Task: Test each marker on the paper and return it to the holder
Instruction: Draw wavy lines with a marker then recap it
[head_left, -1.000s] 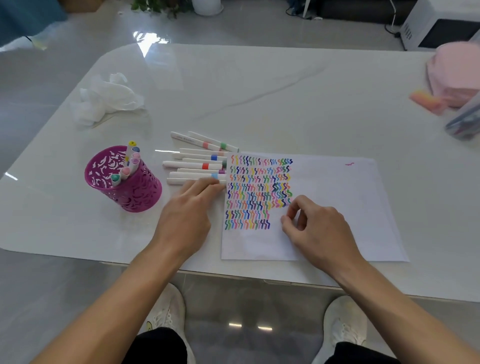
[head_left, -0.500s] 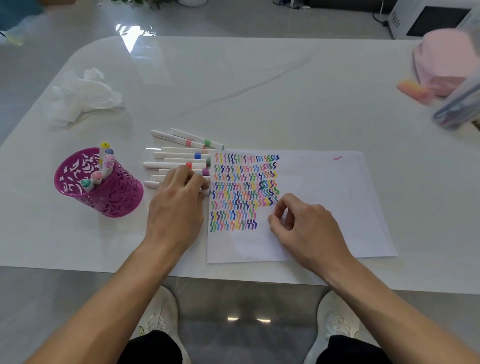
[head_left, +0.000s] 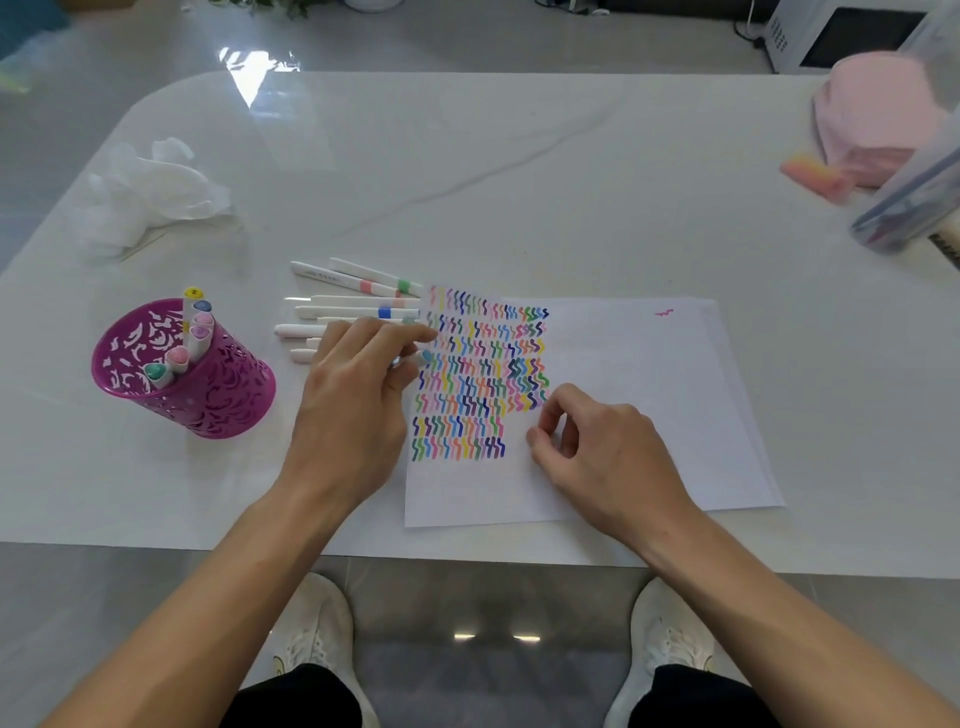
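A white paper lies on the table, its left part filled with rows of coloured squiggles. Several white markers lie in a loose row just left of it. My left hand is over the nearest ones, its fingers curling round a marker whose light-blue end pokes out by the paper's edge. My right hand rests on the paper below the squiggles, fingers loosely bent and holding nothing. A purple cut-out holder stands at the left with several markers upright in it.
Crumpled white plastic lies at the far left. At the right are a pink cloth-like object, a small orange-pink block and a clear container. The table's front edge runs just below my wrists.
My left hand slid forward over the nearest markers and its fingers curled round one. My right hand stayed where it was on the paper.
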